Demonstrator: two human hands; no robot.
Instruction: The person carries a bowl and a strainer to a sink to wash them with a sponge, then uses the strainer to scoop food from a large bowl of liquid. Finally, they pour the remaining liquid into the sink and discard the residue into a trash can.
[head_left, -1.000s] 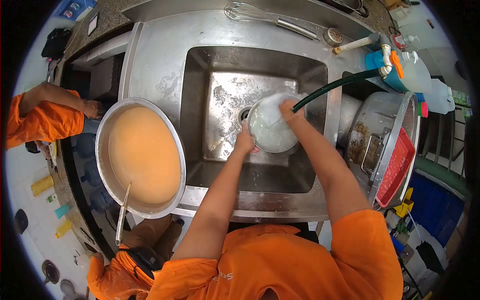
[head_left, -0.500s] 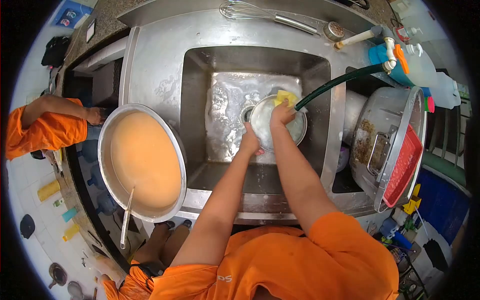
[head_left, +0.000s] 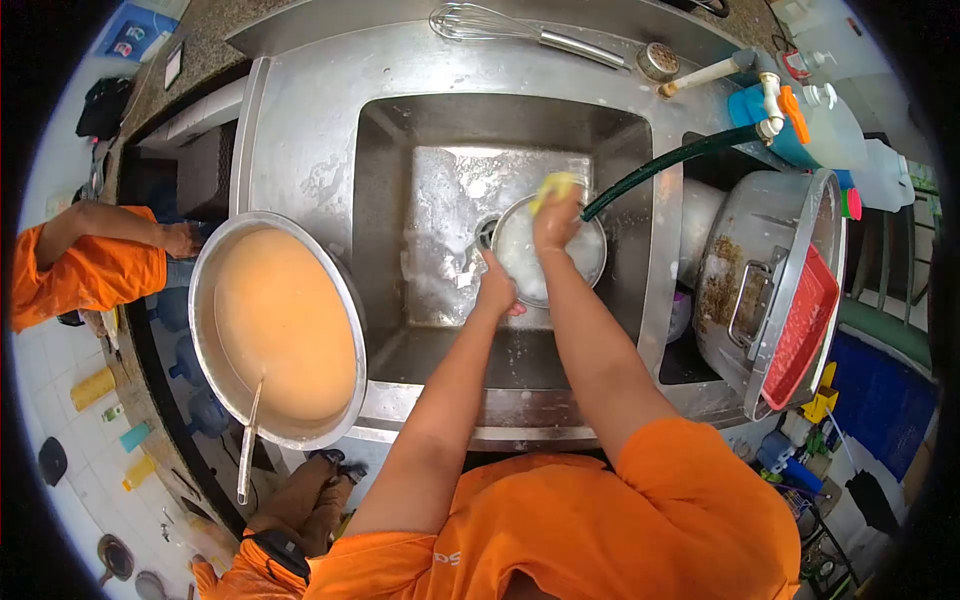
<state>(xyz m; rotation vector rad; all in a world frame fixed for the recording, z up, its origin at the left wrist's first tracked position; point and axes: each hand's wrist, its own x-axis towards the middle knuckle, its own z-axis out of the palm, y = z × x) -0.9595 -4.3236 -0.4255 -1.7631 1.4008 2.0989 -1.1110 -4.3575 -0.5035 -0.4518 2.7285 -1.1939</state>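
Note:
A round metal bowl with whitish suds in it sits in the steel sink, beside the drain. My left hand grips its near-left rim, thumb on top and fingers underneath. In my right hand is a yellow sponge, blurred by motion, over the bowl's far edge. A green hose hangs from the tap and ends close to my right hand. Foam and water lie on the sink floor.
Left of the sink stands a large pot of orange liquid with a ladle in it. A big stained pot holding a red tray is at right. A whisk lies behind. Two co-workers in orange are at left.
My right hand and the sponge have moved slightly up and left across the bowl. My left hand keeps its grip on the rim. The whole view has shifted a little.

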